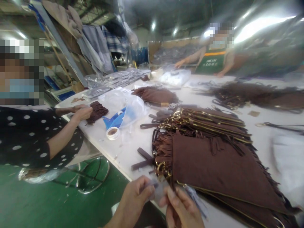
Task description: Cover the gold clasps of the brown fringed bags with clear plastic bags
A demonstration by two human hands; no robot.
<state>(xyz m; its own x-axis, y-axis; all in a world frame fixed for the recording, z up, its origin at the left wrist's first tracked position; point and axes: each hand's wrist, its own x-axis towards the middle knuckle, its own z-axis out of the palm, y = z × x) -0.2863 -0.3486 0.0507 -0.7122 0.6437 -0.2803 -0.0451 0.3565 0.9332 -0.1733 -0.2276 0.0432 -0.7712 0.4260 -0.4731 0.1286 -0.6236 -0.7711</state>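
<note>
My left hand [135,198] and my right hand [181,207] meet at the bottom edge, both pinched on a small pale, see-through piece [159,189] between their fingertips; it is blurred and I cannot name it. Just beyond them lies a stack of brown suede fringed bags [213,164] with gold zips and clasps, its near corner and brown straps [143,160] almost touching my fingers.
A long white table [128,148] carries a roll of tape [113,133], clear plastic bags [128,106] and more brown bags [155,95]. A person in a dotted black top [35,136] works at the left, holding a brown piece [97,110]. Another person [215,55] stands at the far end. A stool [92,174] stands on green floor.
</note>
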